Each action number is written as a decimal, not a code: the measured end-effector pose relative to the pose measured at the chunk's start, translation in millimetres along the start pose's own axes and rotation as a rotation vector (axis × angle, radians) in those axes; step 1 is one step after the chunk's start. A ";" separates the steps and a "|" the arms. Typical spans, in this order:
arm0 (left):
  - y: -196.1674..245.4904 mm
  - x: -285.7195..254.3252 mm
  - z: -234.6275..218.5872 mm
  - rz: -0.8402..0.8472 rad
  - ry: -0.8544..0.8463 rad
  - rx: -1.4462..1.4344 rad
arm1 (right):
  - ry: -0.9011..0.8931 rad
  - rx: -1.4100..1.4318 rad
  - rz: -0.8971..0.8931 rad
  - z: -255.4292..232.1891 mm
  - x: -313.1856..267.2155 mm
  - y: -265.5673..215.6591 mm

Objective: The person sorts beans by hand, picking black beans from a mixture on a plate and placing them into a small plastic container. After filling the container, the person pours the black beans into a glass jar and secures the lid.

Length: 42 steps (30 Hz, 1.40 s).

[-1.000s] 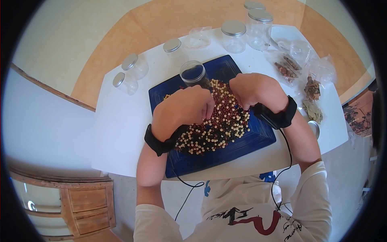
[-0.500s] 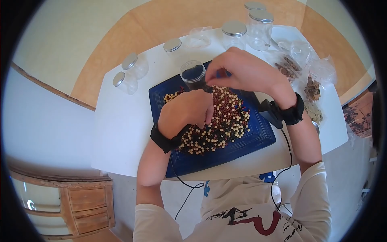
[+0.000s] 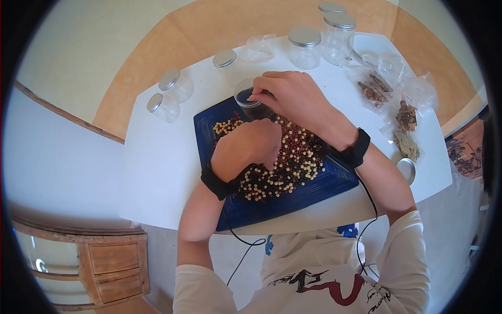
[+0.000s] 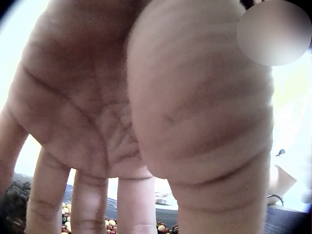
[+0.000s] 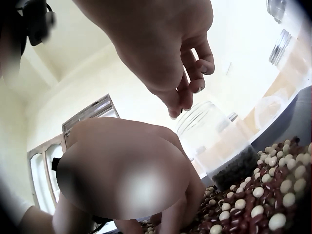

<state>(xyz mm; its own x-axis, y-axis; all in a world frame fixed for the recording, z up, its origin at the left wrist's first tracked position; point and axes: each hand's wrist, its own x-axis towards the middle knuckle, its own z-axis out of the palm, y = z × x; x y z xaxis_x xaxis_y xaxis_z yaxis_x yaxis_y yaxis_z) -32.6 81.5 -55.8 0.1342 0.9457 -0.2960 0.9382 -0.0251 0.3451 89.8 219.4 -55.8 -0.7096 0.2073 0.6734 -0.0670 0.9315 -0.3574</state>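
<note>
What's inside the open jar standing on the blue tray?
A layer of dark beans shows in the bottom of the jar, below clear walls. In the head view, the right hand hides part of its mouth; what lies within the layer is covered.

Blue tray (image 3: 261, 212); cream, dark-red, black beans (image 3: 299, 142); silver jar lid (image 3: 304, 36); white table (image 3: 157, 172).

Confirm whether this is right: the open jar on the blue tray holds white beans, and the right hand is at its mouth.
No: the right wrist view shows dark beans, not white, in the open jar on the blue tray; the right hand is at its mouth.
</note>
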 end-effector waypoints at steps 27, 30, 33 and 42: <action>8.0 3.7 2.3 0.022 0.028 -0.063 | -0.154 0.035 0.172 -22.3 7.1 -9.8; 7.4 7.1 3.8 0.031 0.016 -0.065 | -0.281 0.014 0.176 -43.4 6.0 -4.6; 7.5 9.1 -0.2 0.039 -0.043 -0.071 | -0.424 0.008 0.176 -60.3 -6.3 4.8; 17.1 9.4 -6.5 0.050 -0.068 -0.009 | -0.904 -0.197 0.394 -58.3 -17.9 9.0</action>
<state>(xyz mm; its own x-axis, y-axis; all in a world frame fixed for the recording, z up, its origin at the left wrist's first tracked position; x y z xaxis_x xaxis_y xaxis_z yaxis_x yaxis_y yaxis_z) -17.4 92.1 -47.0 0.2026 0.9193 -0.3375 0.9268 -0.0687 0.3693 142.8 241.5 -33.3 -0.9279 0.2827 -0.2432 0.3462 0.8954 -0.2800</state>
